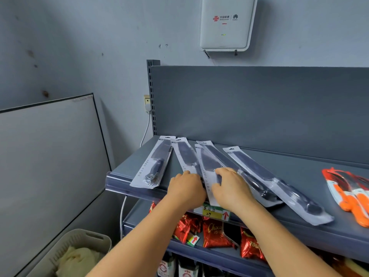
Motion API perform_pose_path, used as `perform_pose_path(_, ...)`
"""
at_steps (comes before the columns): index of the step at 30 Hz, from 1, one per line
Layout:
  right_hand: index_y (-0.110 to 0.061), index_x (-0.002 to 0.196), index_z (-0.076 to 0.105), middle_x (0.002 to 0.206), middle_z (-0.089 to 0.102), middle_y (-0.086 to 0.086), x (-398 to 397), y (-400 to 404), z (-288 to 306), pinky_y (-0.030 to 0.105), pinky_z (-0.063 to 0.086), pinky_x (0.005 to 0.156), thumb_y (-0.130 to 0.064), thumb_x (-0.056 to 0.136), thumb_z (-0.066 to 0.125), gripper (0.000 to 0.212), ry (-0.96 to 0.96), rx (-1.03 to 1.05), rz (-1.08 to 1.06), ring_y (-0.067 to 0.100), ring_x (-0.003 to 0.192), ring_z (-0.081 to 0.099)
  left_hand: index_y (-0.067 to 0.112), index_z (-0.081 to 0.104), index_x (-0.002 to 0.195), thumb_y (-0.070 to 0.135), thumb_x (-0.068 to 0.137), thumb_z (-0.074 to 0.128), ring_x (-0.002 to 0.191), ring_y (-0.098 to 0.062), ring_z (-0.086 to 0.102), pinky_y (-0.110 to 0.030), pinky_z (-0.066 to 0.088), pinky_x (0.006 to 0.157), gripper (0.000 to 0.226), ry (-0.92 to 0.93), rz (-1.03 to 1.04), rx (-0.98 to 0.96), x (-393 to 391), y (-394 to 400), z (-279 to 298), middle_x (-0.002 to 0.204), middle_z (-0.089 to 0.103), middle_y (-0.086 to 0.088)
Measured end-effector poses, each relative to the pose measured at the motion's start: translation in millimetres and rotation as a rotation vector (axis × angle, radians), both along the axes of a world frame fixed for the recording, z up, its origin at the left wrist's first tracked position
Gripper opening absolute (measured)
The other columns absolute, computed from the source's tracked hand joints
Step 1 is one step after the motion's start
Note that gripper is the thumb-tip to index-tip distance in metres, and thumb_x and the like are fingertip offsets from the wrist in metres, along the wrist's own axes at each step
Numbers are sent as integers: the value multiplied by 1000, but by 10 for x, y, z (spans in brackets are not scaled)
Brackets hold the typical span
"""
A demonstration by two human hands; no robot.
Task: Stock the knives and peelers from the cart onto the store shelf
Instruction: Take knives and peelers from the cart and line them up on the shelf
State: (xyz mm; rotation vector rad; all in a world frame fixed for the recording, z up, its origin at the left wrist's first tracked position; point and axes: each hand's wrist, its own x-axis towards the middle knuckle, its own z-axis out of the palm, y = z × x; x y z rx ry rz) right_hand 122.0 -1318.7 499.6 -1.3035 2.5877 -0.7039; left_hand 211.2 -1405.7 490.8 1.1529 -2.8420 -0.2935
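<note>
just the one head cam, wide-angle, worn by the person, looking forward and down, close over the top shelf (259, 176) against the wall.

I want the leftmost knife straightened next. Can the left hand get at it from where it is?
Probably yes. The left hand rests on the next pack over, and the leftmost knife pack lies uncovered beside it on the shelf, with nothing between them.
</note>
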Motion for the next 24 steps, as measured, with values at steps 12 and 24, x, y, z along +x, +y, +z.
perform_pose_path(12, -17, 133, 50, 138, 48, 0, 88, 51, 9, 33, 44, 94, -12, 92, 45, 42, -10, -78, -16, 23, 121, 49, 23, 7, 154, 47, 91, 52, 140, -24, 29, -43, 31, 110, 80, -10, -168, 6, 208, -118, -26, 157, 20, -2)
perform_pose_path(24, -17, 105, 55, 131, 48, 3, 290, -69, -60, 31, 41, 77, -10, 92, 41, 21, 1, -54, -42, 26, 107, 46, 27, 2, 153, 18, 100, 41, 147, -17, 14, -52, -3, 116, 66, -155, -145, -235, 675, -276, -24, 158, 20, 5)
